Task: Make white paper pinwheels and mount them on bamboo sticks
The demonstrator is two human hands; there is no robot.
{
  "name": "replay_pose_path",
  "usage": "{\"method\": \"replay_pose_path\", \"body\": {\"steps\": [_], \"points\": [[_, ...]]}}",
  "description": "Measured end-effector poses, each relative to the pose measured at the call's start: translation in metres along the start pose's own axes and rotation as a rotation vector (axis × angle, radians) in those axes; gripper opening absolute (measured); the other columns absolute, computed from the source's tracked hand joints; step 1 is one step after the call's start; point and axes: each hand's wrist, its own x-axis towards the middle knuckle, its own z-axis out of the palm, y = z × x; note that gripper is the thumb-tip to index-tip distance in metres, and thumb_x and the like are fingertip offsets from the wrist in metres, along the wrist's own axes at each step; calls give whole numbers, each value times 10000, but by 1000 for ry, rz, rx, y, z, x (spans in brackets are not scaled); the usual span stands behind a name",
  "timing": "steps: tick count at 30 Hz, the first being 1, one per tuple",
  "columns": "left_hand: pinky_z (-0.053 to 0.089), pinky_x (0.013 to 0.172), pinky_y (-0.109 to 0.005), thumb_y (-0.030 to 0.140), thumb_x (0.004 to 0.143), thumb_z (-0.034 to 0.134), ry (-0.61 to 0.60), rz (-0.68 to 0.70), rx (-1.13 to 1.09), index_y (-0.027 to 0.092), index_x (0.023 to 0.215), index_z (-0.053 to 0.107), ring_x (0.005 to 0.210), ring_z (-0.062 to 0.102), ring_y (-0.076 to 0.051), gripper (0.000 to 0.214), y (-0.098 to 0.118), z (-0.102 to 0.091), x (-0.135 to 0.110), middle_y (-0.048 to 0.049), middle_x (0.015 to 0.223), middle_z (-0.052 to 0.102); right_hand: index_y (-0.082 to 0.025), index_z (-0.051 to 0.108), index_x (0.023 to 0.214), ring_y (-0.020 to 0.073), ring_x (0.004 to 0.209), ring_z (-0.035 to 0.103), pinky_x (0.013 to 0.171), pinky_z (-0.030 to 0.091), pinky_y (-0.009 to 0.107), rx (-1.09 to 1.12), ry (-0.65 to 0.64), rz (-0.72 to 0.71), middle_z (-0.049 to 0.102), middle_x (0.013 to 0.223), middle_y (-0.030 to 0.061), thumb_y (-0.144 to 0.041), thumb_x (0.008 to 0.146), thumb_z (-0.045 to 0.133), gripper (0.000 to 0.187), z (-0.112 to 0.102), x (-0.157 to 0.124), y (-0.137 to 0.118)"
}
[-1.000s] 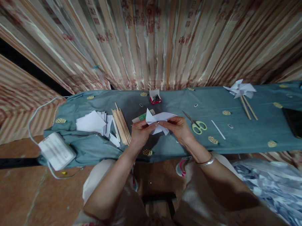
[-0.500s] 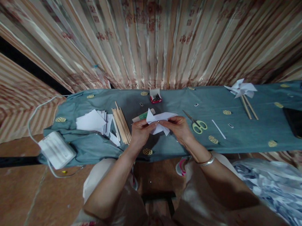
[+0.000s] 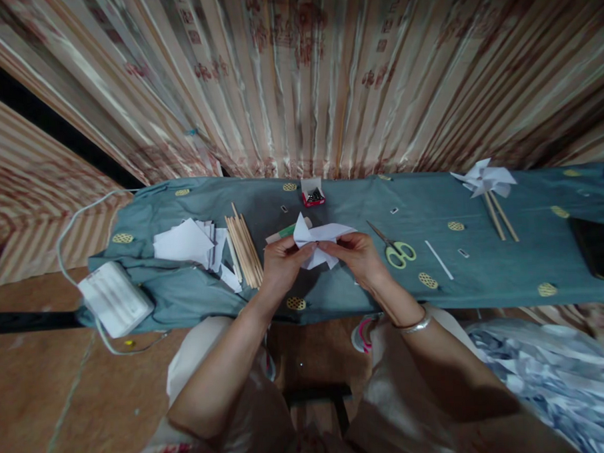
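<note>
A folded white paper shape (image 3: 321, 236), pointed like pinwheel blades, is held over the blue-grey cloth of the table (image 3: 494, 271). My left hand (image 3: 280, 265) pinches its left side and my right hand (image 3: 359, 256) pinches its right side, fingertips meeting at the paper's middle. A bundle of wooden sticks (image 3: 243, 245) lies just left of my left hand, beside a pile of white paper squares (image 3: 189, 245). Green-handled scissors (image 3: 396, 248) lie right of my right hand.
A small red box of pins (image 3: 312, 194) sits at the table's back edge. A finished white pinwheel on sticks (image 3: 486, 184) lies at the far right, a dark phone (image 3: 597, 248) beyond it. A white power block with cable (image 3: 115, 299) rests at the left corner. Striped curtains hang behind.
Both hands keep their pinch on the paper; the fingers shift only slightly. The view has drifted a little.
</note>
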Motion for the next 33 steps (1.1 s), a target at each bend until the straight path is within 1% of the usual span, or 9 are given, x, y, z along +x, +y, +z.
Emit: {"method": "replay_pose_path", "body": {"steps": [6, 9, 12, 21, 28, 33], "points": [[502, 609, -247, 291, 510, 917, -5, -16, 1, 179, 709, 807, 609, 602, -125, 253, 1, 0, 0, -6, 689, 729, -213, 755, 636, 138, 595, 612, 583, 514, 276, -39, -31, -29, 734, 675, -9, -465, 469, 918, 343, -3, 2, 5], [509, 614, -255, 295, 523, 911, -15, -24, 22, 174, 703, 802, 610, 606, -130, 243, 1, -2, -1, -3, 678, 723, -214, 754, 648, 144, 607, 625, 602, 528, 285, -44, -46, -31, 736, 684, -8, -472, 485, 915, 345, -3, 3, 5], [518, 627, -260, 299, 529, 904, -17, -25, 13, 174, 707, 801, 619, 611, -131, 240, 2, -5, -2, -1, 692, 728, -214, 760, 673, 149, 623, 639, 626, 542, 295, -33, -66, -23, 747, 707, -5, -474, 471, 925, 368, -1, 2, 4], [523, 603, -258, 348, 498, 922, -2, -21, -13, 183, 690, 798, 630, 622, -141, 282, 1, -11, -3, -10, 705, 736, -211, 748, 628, 120, 576, 603, 592, 515, 265, 4, -87, 38, 730, 656, -25, -450, 413, 955, 381, 8, 0, 4], [519, 624, -255, 374, 527, 926, -45, -106, -32, 164, 743, 802, 597, 607, -122, 326, 0, -18, -10, -17, 686, 739, -205, 754, 639, 113, 565, 599, 567, 501, 249, 27, -120, 72, 732, 653, -19, -507, 425, 938, 414, 11, -1, 9], [532, 638, -276, 388, 479, 943, -9, -110, -31, 156, 734, 790, 602, 621, -135, 376, -2, -21, -10, -12, 685, 734, -206, 768, 667, 131, 576, 624, 593, 531, 273, 15, -129, 89, 750, 681, -10, -489, 438, 938, 402, 12, -1, 11]]}}
